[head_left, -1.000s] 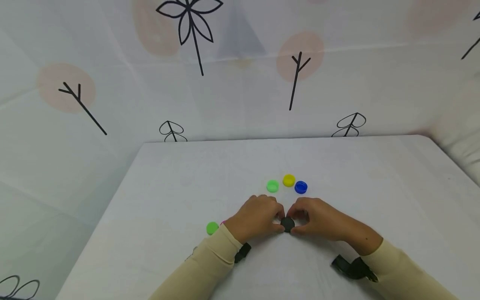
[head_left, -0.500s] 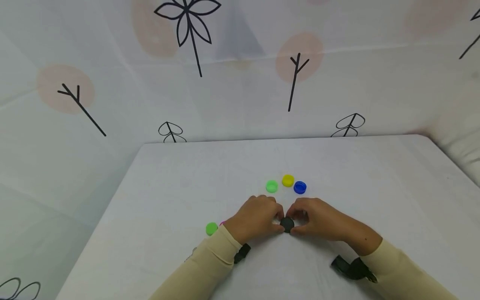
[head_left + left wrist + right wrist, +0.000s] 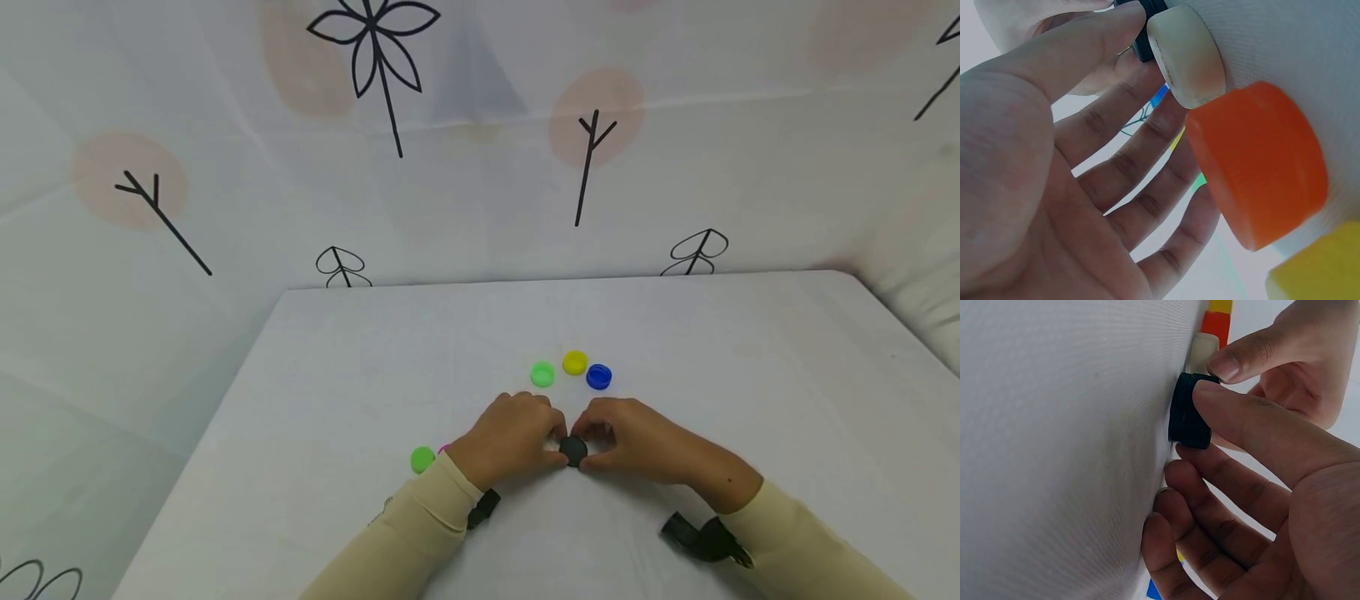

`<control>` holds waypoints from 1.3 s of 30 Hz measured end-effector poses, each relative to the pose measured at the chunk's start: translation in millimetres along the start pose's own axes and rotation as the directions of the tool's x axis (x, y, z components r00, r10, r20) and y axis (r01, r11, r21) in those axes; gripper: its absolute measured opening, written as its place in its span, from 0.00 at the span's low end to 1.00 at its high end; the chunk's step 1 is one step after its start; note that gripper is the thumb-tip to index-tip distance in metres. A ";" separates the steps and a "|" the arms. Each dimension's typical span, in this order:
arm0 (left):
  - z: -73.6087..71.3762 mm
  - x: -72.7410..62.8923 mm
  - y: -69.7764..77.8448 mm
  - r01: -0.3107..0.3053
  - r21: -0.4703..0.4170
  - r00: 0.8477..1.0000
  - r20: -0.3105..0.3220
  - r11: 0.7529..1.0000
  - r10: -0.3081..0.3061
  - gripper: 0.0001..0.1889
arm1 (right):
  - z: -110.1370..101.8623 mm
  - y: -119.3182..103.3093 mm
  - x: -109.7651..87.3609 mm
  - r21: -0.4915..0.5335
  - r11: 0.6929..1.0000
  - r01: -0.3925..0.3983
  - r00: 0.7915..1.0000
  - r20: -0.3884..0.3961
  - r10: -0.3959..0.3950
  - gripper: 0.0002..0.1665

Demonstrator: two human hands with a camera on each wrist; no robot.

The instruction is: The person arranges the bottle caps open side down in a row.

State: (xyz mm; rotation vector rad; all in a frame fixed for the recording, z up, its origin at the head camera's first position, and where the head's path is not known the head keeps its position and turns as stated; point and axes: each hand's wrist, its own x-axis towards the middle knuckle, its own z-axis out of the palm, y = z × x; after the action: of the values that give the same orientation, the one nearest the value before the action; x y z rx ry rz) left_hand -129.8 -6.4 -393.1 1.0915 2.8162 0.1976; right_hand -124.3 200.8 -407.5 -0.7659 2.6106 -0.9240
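Observation:
A black bottle cap (image 3: 573,451) lies on the white-covered table, between both hands in the head view. My left hand (image 3: 517,435) pinches its left side with thumb and index finger. On its right side my right hand (image 3: 647,442) pinches it the same way; the right wrist view shows that thumb on the black cap (image 3: 1190,412). In the left wrist view a white cap (image 3: 1188,57), an orange cap (image 3: 1260,165) and a yellow cap (image 3: 1319,269) run in a row from the black one. The left hand hides these in the head view.
Beyond the hands lie a light green cap (image 3: 542,374), a yellow cap (image 3: 575,362) and a blue cap (image 3: 599,377). Left of the left forearm are a green cap (image 3: 422,459) and a partly hidden pink cap (image 3: 444,449). Dark straps (image 3: 701,537) hang at the wrists.
The head view has shifted very slightly. Both hands stay at the black bottle cap, and no cap has visibly moved on the table.

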 end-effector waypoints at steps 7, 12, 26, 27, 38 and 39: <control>-1.7 -0.6 -0.2 0.001 -0.035 1.000 0.020 0.999 0.000 0.13 | -4.6 -2.1 -3.2 -0.003 1.000 0.009 1.000 0.028 -0.009 0.18; -3.8 1.1 -1.5 0.041 -0.064 0.999 0.034 0.997 -0.039 0.15 | -11.3 -1.6 -4.8 0.010 1.000 -0.011 1.000 -0.007 0.011 0.17; -10.6 20.5 22.3 0.187 -0.050 0.978 -0.080 0.981 -0.191 0.21 | -19.3 15.4 -1.3 -0.009 0.992 -0.125 0.922 -0.370 0.112 0.13; -10.2 22.3 24.3 0.200 -0.045 0.976 -0.078 0.979 -0.203 0.22 | -19.4 17.1 -1.0 -0.002 0.991 -0.132 0.920 -0.374 0.122 0.15; -6.7 39.3 38.0 0.268 0.008 0.962 -0.065 0.963 -0.267 0.26 | -20.1 32.7 -0.4 0.091 0.985 -0.149 0.943 -0.286 0.169 0.32; -6.5 40.9 38.7 0.274 0.011 0.960 -0.066 0.962 -0.273 0.25 | -20.2 33.1 -0.2 0.094 0.984 -0.148 0.945 -0.279 0.169 0.32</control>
State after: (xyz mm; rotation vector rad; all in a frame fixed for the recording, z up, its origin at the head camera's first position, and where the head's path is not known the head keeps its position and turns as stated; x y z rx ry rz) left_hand -135.2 49.1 -382.9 0.6976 2.9911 0.1807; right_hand -145.2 232.8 -413.5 -0.4209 2.8136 -1.1475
